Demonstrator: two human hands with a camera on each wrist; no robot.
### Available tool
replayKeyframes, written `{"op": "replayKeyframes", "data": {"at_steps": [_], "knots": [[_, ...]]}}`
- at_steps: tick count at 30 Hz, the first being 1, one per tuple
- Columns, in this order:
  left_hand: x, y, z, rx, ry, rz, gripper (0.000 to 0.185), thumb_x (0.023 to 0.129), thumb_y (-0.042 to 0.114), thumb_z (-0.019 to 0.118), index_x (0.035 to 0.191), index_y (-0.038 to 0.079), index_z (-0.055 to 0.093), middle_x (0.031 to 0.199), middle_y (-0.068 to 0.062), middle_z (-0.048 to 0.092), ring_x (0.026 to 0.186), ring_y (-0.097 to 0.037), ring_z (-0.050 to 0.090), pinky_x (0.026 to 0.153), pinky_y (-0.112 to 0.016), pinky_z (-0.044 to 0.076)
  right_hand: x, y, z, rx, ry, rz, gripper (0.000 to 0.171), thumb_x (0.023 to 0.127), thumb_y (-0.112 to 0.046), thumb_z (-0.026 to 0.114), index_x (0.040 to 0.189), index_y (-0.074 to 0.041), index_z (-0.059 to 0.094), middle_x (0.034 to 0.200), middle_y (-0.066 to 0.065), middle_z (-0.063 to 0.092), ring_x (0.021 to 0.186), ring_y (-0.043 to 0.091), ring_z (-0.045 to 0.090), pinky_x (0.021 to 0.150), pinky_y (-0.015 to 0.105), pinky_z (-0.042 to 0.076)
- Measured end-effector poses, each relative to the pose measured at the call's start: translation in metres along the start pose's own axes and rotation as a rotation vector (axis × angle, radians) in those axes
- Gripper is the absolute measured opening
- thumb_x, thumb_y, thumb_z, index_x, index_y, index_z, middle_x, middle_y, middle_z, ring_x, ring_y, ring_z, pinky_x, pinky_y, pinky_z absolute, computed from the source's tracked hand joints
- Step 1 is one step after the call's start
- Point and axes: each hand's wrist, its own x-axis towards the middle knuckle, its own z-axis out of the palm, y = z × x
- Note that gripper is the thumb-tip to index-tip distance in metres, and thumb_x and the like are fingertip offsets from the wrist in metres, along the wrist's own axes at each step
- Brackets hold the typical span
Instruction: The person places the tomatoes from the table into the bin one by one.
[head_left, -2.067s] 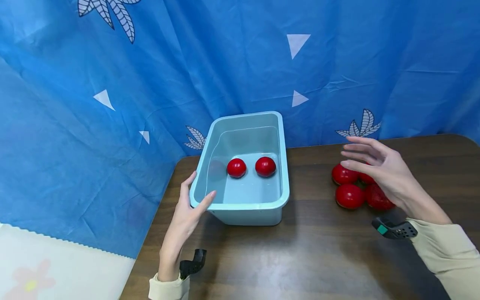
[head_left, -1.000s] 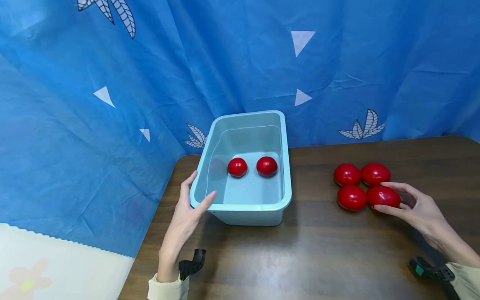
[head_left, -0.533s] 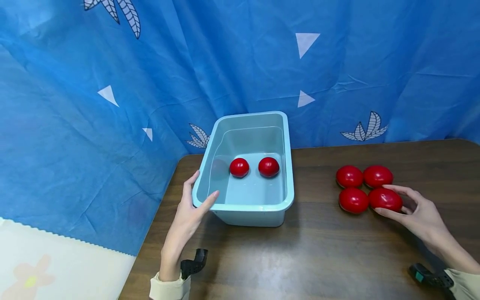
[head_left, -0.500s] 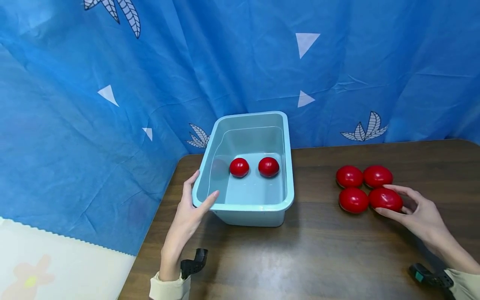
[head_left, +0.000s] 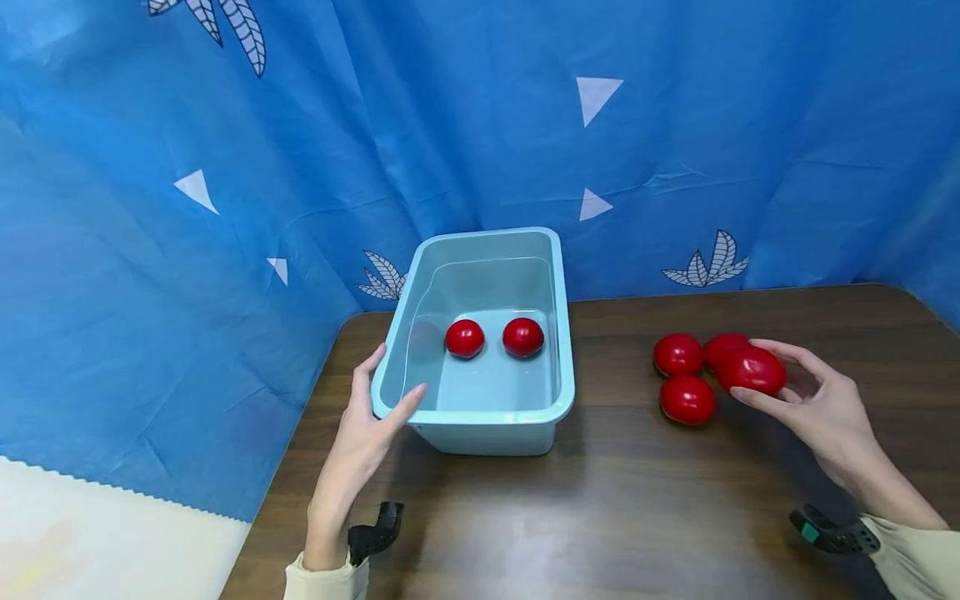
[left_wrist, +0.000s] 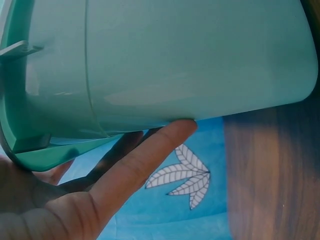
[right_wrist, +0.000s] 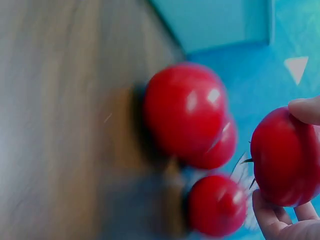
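Observation:
My right hand (head_left: 817, 408) holds a red tomato (head_left: 752, 370) between thumb and fingers, raised off the table. The right wrist view shows this tomato (right_wrist: 286, 160) from the side, with green stem leaves on its underside. Beside it on the table are three more tomatoes (head_left: 687, 400), one partly hidden behind the held one. At the near left corner of a light blue plastic bin (head_left: 480, 417), my left hand (head_left: 365, 433) grips the rim. Its fingers (left_wrist: 145, 167) lie along the outer wall. Two tomatoes (head_left: 522, 337) sit inside the bin.
A brown wooden table (head_left: 630, 517) carries everything. A blue patterned curtain (head_left: 465, 125) hangs right behind the bin and along the left side. Pale cloth with a scalloped edge (head_left: 112, 533) shows at lower left.
My right hand came down onto the near right tomato, closed around it and has now lifted it off the table. The left hand stays on the bin's corner; the head view shifted slightly.

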Motion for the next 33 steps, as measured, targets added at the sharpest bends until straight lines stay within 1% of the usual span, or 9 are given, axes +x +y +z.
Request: {"op": "replayKeyframes", "data": {"at_steps": [2, 5, 11, 15, 19, 23, 26, 28, 33], "knots": [[-0.001, 0.000, -0.001, -0.001, 0.003, -0.001, 0.090, 0.097, 0.042, 0.072, 0.165, 0.024, 0.016, 0.162, -0.012, 0.033, 0.142, -0.040, 0.042, 0.109, -0.063, 0.046, 0.002, -0.014, 0.004, 0.044, -0.026, -0.026, 0.068, 0.091, -0.003, 0.080, 0.151, -0.024, 0.055, 0.129, -0.023, 0.050, 0.106, 0.000, 0.053, 0.076, 0.007, 0.053], [-0.001, 0.000, -0.001, -0.005, -0.005, 0.003, 0.091, 0.097, 0.043, 0.072, 0.166, 0.023, 0.015, 0.162, -0.012, 0.033, 0.142, -0.040, 0.041, 0.110, -0.062, 0.046, 0.005, -0.035, 0.011, 0.068, -0.054, -0.054, 0.069, 0.091, -0.001, 0.079, 0.152, -0.022, 0.054, 0.132, -0.019, 0.052, 0.109, 0.004, 0.054, 0.078, 0.009, 0.055], [-0.001, 0.001, -0.001, -0.012, -0.008, 0.015, 0.091, 0.097, 0.044, 0.072, 0.166, 0.023, 0.015, 0.163, -0.013, 0.033, 0.144, -0.040, 0.041, 0.112, -0.062, 0.043, 0.014, -0.080, 0.029, 0.120, -0.121, -0.083, 0.069, 0.092, -0.004, 0.079, 0.153, -0.024, 0.052, 0.140, -0.010, 0.051, 0.115, 0.010, 0.055, 0.080, 0.015, 0.058], [-0.002, 0.000, -0.002, -0.009, 0.000, 0.016, 0.091, 0.097, 0.044, 0.072, 0.166, 0.023, 0.016, 0.162, -0.013, 0.034, 0.143, -0.039, 0.041, 0.114, -0.062, 0.041, 0.021, -0.111, 0.047, 0.186, -0.170, -0.123, 0.069, 0.091, -0.004, 0.080, 0.152, -0.023, 0.052, 0.146, -0.001, 0.050, 0.119, 0.010, 0.058, 0.082, 0.018, 0.059], [-0.001, -0.002, -0.002, -0.007, 0.001, 0.007, 0.092, 0.097, 0.045, 0.073, 0.166, 0.024, 0.017, 0.162, -0.011, 0.034, 0.142, -0.038, 0.042, 0.113, -0.062, 0.042, 0.026, -0.140, 0.067, 0.206, -0.217, -0.170, 0.071, 0.089, -0.007, 0.083, 0.152, -0.020, 0.052, 0.150, 0.005, 0.048, 0.122, 0.017, 0.059, 0.084, 0.020, 0.059], [0.000, -0.002, -0.001, -0.009, -0.005, 0.006, 0.091, 0.096, 0.046, 0.073, 0.165, 0.025, 0.017, 0.162, -0.011, 0.034, 0.143, -0.039, 0.042, 0.112, -0.061, 0.044, 0.031, -0.166, 0.085, 0.220, -0.257, -0.181, 0.072, 0.088, -0.009, 0.086, 0.151, -0.019, 0.053, 0.149, 0.004, 0.050, 0.125, 0.023, 0.058, 0.086, 0.021, 0.059], [0.000, -0.002, 0.000, -0.014, -0.004, 0.009, 0.091, 0.096, 0.045, 0.073, 0.165, 0.025, 0.017, 0.162, -0.011, 0.035, 0.143, -0.039, 0.043, 0.112, -0.061, 0.044, 0.036, -0.183, 0.099, 0.275, -0.298, -0.200, 0.069, 0.087, -0.007, 0.085, 0.149, -0.016, 0.055, 0.146, 0.002, 0.052, 0.127, 0.025, 0.057, 0.088, 0.023, 0.059], [-0.001, -0.002, -0.001, -0.015, -0.001, 0.010, 0.090, 0.097, 0.044, 0.073, 0.165, 0.025, 0.017, 0.162, -0.011, 0.035, 0.142, -0.039, 0.043, 0.111, -0.062, 0.045, 0.040, -0.192, 0.107, 0.317, -0.330, -0.217, 0.068, 0.087, -0.005, 0.084, 0.149, -0.014, 0.055, 0.145, 0.003, 0.052, 0.128, 0.027, 0.055, 0.090, 0.024, 0.059], [-0.003, -0.002, -0.002, -0.018, 0.002, 0.020, 0.090, 0.097, 0.044, 0.072, 0.166, 0.024, 0.017, 0.162, -0.013, 0.035, 0.142, -0.041, 0.043, 0.110, -0.062, 0.045, 0.052, -0.204, 0.128, 0.354, -0.396, -0.225, 0.067, 0.088, -0.005, 0.083, 0.149, -0.013, 0.055, 0.147, 0.005, 0.051, 0.129, 0.029, 0.054, 0.090, 0.028, 0.060]]}}
